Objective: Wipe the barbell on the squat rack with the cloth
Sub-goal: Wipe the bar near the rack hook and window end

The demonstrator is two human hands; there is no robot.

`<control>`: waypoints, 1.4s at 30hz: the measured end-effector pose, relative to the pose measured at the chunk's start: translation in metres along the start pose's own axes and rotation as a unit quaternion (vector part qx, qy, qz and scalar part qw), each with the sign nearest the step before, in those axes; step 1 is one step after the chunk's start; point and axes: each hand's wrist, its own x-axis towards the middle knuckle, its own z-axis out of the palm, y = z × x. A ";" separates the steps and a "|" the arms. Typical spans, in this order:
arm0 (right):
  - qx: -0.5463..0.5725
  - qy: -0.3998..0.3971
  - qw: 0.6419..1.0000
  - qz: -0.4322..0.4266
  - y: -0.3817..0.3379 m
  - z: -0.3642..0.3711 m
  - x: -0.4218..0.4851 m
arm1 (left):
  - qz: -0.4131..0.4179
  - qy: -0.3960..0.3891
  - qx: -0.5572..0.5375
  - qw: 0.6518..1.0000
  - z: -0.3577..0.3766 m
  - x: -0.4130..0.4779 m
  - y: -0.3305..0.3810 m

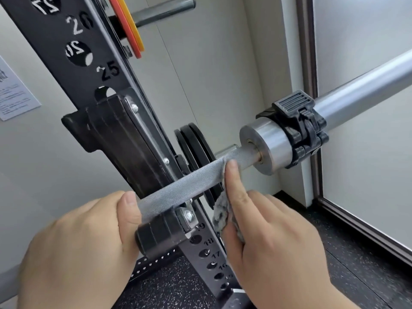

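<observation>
The barbell (178, 188) lies across the black J-hook (160, 235) of the squat rack, its knurled grey shaft running up right to a steel collar and smooth sleeve (361, 94). My left hand (84, 241) grips the shaft just left of the hook, thumb on top. My right hand (267, 233) holds a grey speckled cloth (220, 215) and presses it with the index finger against the shaft, right of the hook and short of the collar. Most of the cloth is hidden in my palm.
The black numbered rack upright (107, 70) stands close on the left. A black clamp collar (298, 128) sits on the sleeve. Black plates (194, 150) hang behind the shaft, coloured plates (129, 23) on a peg above. Wall and door frame (310, 85) are near on the right.
</observation>
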 end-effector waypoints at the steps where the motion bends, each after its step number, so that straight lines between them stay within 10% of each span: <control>1: -0.005 -0.001 1.000 0.001 0.001 -0.002 0.000 | -0.009 -0.015 0.006 1.000 -0.001 -0.002 -0.008; 13: -0.049 -0.013 0.996 0.076 0.007 -0.016 0.016 | -0.137 -0.232 0.027 0.963 -0.004 0.008 -0.061; 42: -0.033 -0.076 0.995 0.064 -0.006 -0.017 0.009 | -0.063 -0.057 0.107 0.991 -0.008 -0.003 -0.032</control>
